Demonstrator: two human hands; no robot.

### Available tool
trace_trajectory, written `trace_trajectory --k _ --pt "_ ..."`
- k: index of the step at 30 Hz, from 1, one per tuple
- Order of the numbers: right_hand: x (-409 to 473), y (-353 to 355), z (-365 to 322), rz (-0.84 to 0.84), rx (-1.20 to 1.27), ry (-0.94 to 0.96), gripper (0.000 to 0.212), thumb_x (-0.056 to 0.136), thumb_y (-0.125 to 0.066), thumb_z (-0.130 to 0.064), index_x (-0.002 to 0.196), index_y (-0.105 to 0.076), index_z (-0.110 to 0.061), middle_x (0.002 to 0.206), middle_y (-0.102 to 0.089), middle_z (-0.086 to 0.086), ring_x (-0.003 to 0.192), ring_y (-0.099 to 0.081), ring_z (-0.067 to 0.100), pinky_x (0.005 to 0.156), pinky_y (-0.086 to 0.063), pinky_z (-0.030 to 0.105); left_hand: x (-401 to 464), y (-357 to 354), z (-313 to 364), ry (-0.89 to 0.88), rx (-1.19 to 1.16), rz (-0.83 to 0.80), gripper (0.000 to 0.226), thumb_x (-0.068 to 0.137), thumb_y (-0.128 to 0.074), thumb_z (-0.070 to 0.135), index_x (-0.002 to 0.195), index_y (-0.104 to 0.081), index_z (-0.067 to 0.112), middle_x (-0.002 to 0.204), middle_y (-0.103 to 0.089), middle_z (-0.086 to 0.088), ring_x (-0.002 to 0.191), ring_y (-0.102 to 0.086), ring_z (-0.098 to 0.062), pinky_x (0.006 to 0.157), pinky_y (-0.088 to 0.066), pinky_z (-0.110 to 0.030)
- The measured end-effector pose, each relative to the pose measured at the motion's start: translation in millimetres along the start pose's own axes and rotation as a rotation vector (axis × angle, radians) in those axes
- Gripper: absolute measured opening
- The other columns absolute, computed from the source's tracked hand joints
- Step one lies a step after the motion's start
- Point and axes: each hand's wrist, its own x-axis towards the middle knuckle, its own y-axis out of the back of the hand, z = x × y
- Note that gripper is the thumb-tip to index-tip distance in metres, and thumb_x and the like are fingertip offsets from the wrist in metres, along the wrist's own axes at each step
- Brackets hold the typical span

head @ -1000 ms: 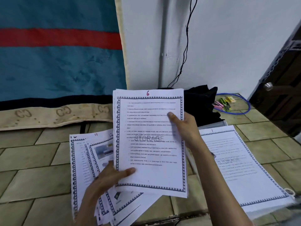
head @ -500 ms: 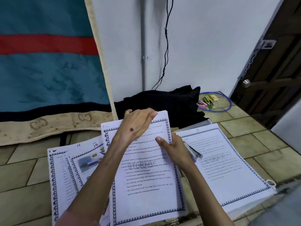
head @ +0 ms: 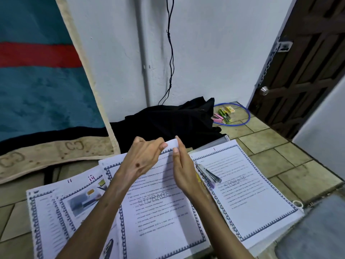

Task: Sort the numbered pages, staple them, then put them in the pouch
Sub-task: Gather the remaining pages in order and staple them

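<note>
A printed page with a blue border and the word STORAGE (head: 160, 208) lies in the middle, on top of other pages. My left hand (head: 141, 161) pinches its top edge, which curls upward. My right hand (head: 182, 171) pinches the same top edge from the right side. Fanned pages numbered 11 and 14 (head: 74, 199) lie to the left. A stack topped by page 1 (head: 248, 191) lies to the right, with a metal stapler (head: 208, 174) lying on its left edge. A translucent pouch (head: 222, 140) peeks out behind that stack.
A black cloth (head: 168, 120) lies against the white wall behind the pages. A blue ring with small coloured staplers (head: 224, 114) sits on the tiled floor at the back right. A teal blanket (head: 37, 90) hangs left. A dark wooden door (head: 308, 62) stands right.
The page marked 6, held up a second ago, has been laid down on the pile. Both hands have moved to its top edge and now lift it.
</note>
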Motion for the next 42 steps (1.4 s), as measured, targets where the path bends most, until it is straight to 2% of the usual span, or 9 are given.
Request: trace_trajectory --k 4,18,21,24,28,31,34,39,42 --pt "8.4 -0.1 7.9 0.117 0.112 -0.031 0.028 0.099 -0.043 -0.019 0.12 -0.062 -0.015 0.1 -0.066 -0.015 0.094 -0.059 -0.012 0.081 -0.042 0.006 -2.7 -6.9 0.2 0.021 -0.059 -0.01 0.037 0.091 -0.001 0.045 0.081 -0.032 0.025 0.059 -0.041 0.009 0.049 -0.031 -0.005 0.076 -0.024 -0.028" --pt "12.8 -4.6 8.9 0.191 0.184 -0.145 0.016 0.093 -0.056 -0.019 0.091 -0.072 -0.018 0.074 -0.068 -0.017 0.07 -0.062 -0.009 0.065 -0.045 0.008 -1.8 -15.6 -7.8 -0.041 0.065 -0.011 0.046 0.091 -0.002 0.042 0.08 -0.042 0.022 0.064 -0.045 0.009 0.068 -0.048 -0.016 0.08 -0.022 -0.028" --pt "15.1 10.2 16.7 0.122 -0.09 -0.159 0.03 0.099 -0.043 -0.027 0.085 -0.068 -0.018 0.069 -0.063 -0.013 0.066 -0.056 0.0 0.059 -0.042 0.015 -1.1 -20.3 -11.8 0.017 -0.014 -0.083 0.044 0.09 -0.004 0.044 0.08 -0.039 0.021 0.062 -0.042 0.007 0.064 -0.044 -0.016 0.079 -0.025 -0.03" --pt "20.4 37.5 38.6 0.106 -0.901 -0.39 0.038 0.095 -0.047 -0.03 0.123 -0.049 -0.005 0.123 -0.05 0.014 0.116 -0.043 0.026 0.09 -0.04 0.034 -0.2 -23.4 -15.8 0.047 -0.096 -0.093 0.032 0.095 -0.02 0.038 0.075 -0.037 0.02 0.054 -0.036 0.006 0.051 -0.037 -0.014 0.074 -0.029 -0.032" --pt "15.6 56.7 60.3 -0.017 -1.098 -0.652 0.034 0.092 -0.047 -0.013 0.125 -0.047 -0.004 0.132 -0.045 0.015 0.127 -0.035 0.031 0.098 -0.037 0.04 1.4 -25.3 -19.2 0.102 -0.093 -0.097 0.026 0.099 -0.033 0.031 0.075 -0.04 0.024 0.052 -0.038 0.006 0.058 -0.051 -0.023 0.074 -0.026 -0.031" --pt "18.8 66.4 66.2 0.009 -1.043 -0.562 0.008 0.086 -0.055 -0.01 0.085 -0.059 -0.003 0.096 -0.062 0.017 0.107 -0.053 0.033 0.075 -0.043 0.032 2.3 -26.5 -17.2 0.116 -0.097 -0.104 0.028 0.099 -0.034 0.032 0.082 -0.051 0.019 0.056 -0.046 0.005 0.063 -0.054 -0.023 0.074 -0.027 -0.031" --pt "26.1 80.4 54.9 0.05 -0.782 -0.473 0.032 0.077 -0.061 -0.01 0.049 -0.048 -0.01 0.052 -0.052 0.01 0.06 -0.058 0.022 0.052 -0.043 0.023 2.4 -24.4 -15.6 0.106 -0.109 -0.088 0.027 0.099 -0.035 0.031 0.082 -0.051 0.017 0.054 -0.043 0.006 0.059 -0.049 -0.022 0.073 -0.027 -0.03" --pt "36.9 63.5 28.4 0.088 0.276 -0.481 0.017 0.085 -0.048 -0.016 0.069 -0.045 -0.013 0.056 -0.056 0.001 0.046 -0.045 0.013 0.043 -0.036 0.024 1.8 -18.3 -13.6 0.093 -0.128 -0.032 0.03 0.1 -0.03 0.03 0.081 -0.045 0.013 0.055 -0.044 0.004 0.055 -0.045 -0.025 0.075 -0.027 -0.03" --pt "31.5 37.3 23.1 -0.007 0.187 -0.367 0.02 0.093 -0.051 -0.024 0.076 -0.054 -0.014 0.061 -0.054 -0.006 0.056 -0.049 0.01 0.053 -0.042 0.022 4.3 -16.3 -11.5 0.11 -0.139 0.002 0.028 0.1 -0.029 0.031 0.079 -0.038 0.016 0.054 -0.037 0.007 0.054 -0.04 -0.022 0.073 -0.029 -0.03"
